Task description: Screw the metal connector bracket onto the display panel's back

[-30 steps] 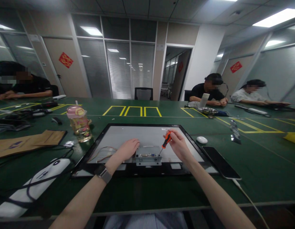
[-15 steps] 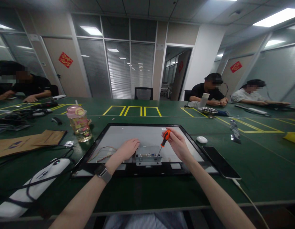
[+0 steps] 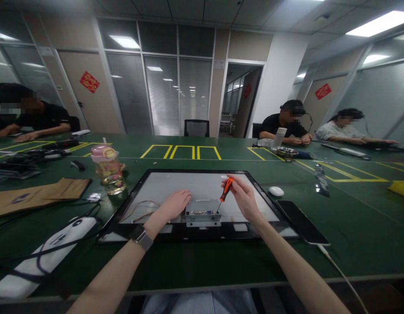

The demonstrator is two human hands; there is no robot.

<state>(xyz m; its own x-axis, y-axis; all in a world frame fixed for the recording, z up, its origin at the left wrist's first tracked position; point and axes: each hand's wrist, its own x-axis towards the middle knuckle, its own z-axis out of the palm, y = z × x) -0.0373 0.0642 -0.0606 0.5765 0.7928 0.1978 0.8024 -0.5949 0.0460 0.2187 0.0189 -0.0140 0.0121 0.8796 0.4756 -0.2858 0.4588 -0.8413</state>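
Right hand [image 3: 243, 196]: fingers closed around the handle of the screwdriver [image 3: 226, 189], orange and black. Tool tilted, handle up and leaning right, shaft running down and to the left, tip at the right end of the box [image 3: 203, 213]. Tip too small to tell whether it sits in a screw.

Left hand [image 3: 178, 203]: palm down, fingers together and reaching to the left side of the box. Cannot tell whether it grips the box or merely rests against it; fingertips partly turned from view. Watch [image 3: 142, 238] on this wrist.

Box: grey metal, row of connectors on the side toward the wearer, flange below with dark holes. Position: on the panel [image 3: 202, 185], near the middle of its near edge, between the two hands. Panel lies flat on the green table [image 3: 188, 266], pale back up, black frame around it. Wires [image 3: 139, 207] lie loosely on the panel, left of the box, partly behind the left forearm.

Right of panel: phone [image 3: 303, 222] with a white cable [image 3: 344, 272] plugged in; small white case [image 3: 276, 191] just beyond it. Left of panel: pink-lidded bottle [image 3: 109, 174], part full of pale yellow liquid; brown bag [image 3: 38, 196]; white power strip [image 3: 48, 257], black cords across it. Three people seated at the far side, one at left, two at right
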